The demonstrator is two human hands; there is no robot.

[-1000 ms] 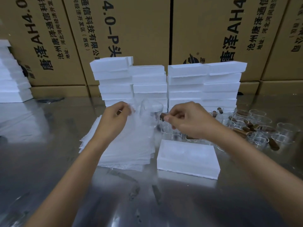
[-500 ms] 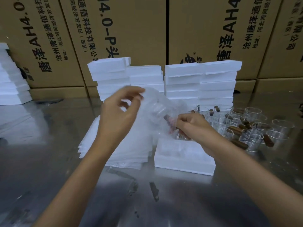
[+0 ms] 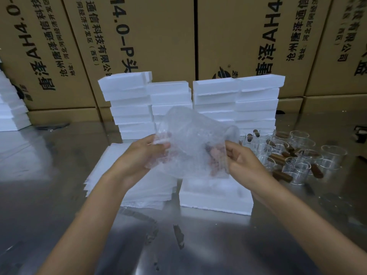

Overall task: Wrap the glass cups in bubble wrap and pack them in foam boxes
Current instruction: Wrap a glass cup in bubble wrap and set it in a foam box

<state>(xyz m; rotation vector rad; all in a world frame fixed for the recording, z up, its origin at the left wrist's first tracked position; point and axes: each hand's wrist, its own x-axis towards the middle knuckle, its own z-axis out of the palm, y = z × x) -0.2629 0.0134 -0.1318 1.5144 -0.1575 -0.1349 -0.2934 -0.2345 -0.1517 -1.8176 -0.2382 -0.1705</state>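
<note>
A glass cup sits inside a clear bubble wrap sheet (image 3: 190, 143) that I hold in the air between both hands. My left hand (image 3: 139, 157) pinches the sheet's left edge. My right hand (image 3: 240, 161) grips the right side, its fingers hidden behind the wrap and showing pink through it. The cup's brown handle is dimly visible through the plastic. Below the bundle lies a white foam box (image 3: 216, 197) on the metal table. A flat pile of bubble wrap sheets (image 3: 139, 193) lies to its left.
Several glass cups with brown handles (image 3: 297, 155) crowd the table at the right. Stacks of white foam boxes (image 3: 190, 102) stand behind, with another stack (image 3: 10, 108) at far left. Large cardboard cartons (image 3: 234, 36) wall off the back.
The sheet has come up off the pile and gone round the cup. My left hand dropped from above the cup to the bundle's left edge; my right hand shifted to the right side.
</note>
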